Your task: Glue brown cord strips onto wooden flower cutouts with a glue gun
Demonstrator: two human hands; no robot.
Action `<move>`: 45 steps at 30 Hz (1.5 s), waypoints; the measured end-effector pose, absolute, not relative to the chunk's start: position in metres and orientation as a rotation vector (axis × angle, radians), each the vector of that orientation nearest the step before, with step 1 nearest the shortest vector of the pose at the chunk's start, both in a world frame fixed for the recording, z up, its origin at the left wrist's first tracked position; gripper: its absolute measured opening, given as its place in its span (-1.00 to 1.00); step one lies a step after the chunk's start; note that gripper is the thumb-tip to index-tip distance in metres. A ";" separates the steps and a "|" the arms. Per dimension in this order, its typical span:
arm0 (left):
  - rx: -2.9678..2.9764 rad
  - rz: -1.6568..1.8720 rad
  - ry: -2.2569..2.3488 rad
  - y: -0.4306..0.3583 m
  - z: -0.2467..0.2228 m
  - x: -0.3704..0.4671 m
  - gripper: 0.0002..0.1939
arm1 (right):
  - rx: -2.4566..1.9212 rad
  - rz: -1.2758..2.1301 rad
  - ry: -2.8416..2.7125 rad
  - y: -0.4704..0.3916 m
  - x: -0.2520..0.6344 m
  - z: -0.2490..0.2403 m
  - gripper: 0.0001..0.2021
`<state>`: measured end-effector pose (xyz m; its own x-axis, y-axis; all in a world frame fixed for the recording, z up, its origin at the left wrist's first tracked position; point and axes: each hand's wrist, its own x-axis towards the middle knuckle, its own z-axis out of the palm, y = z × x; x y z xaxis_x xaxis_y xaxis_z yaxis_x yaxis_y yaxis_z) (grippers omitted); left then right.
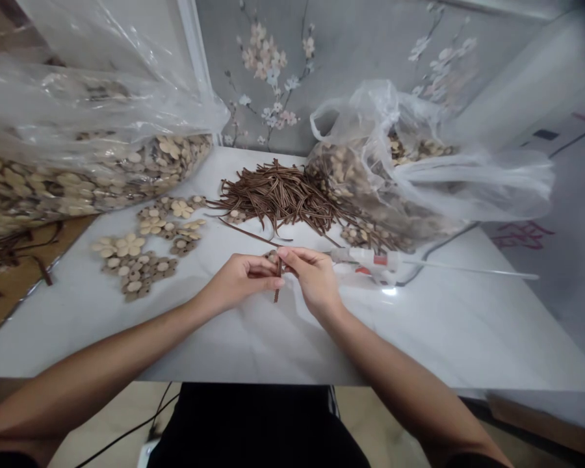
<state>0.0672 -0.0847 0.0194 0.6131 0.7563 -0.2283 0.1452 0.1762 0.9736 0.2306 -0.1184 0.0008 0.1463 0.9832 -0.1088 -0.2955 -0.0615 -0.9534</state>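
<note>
Near the middle of the white table [409,331], my left hand [246,279] and my right hand [312,273] meet around a brown strip [277,290]. The strip hangs down between the fingertips of both hands. A small flower piece [272,256] shows partly behind my left fingers, most of it hidden. Both hands are closed in a pinch. Just beyond them lies a heap of brown strips [277,195], with one long strip [248,232] reaching toward my fingers. Beige and grey-brown flower pieces [143,270] lie loosely grouped to the left.
A clear bag of flower pieces [78,182] fills the back left, and another plastic bag [361,162] stands back right. A glue gun [370,260] with a long white stick [472,268] lies right of my right hand. Cardboard [24,273] borders the left edge.
</note>
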 end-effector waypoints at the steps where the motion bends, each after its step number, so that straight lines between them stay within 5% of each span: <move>1: 1.357 0.511 0.862 -0.084 0.018 0.068 -0.81 | -1.131 1.268 -0.841 -0.119 0.230 0.001 -0.82; 28: 1.537 0.438 0.842 -0.083 0.015 0.066 -0.75 | -1.193 1.289 -0.819 -0.120 0.229 0.011 -0.67; 35: 1.386 0.380 0.861 -0.082 0.011 0.062 -0.76 | -1.078 0.990 -0.727 -0.119 0.239 0.021 -0.77; 40: 1.366 0.351 0.868 -0.080 0.013 0.062 -0.76 | -1.110 0.584 -0.754 -0.127 0.255 0.047 -0.66; 45: 1.580 0.543 1.164 -0.046 0.041 0.035 -0.68 | -1.119 0.749 -0.795 -0.127 0.255 0.044 -0.65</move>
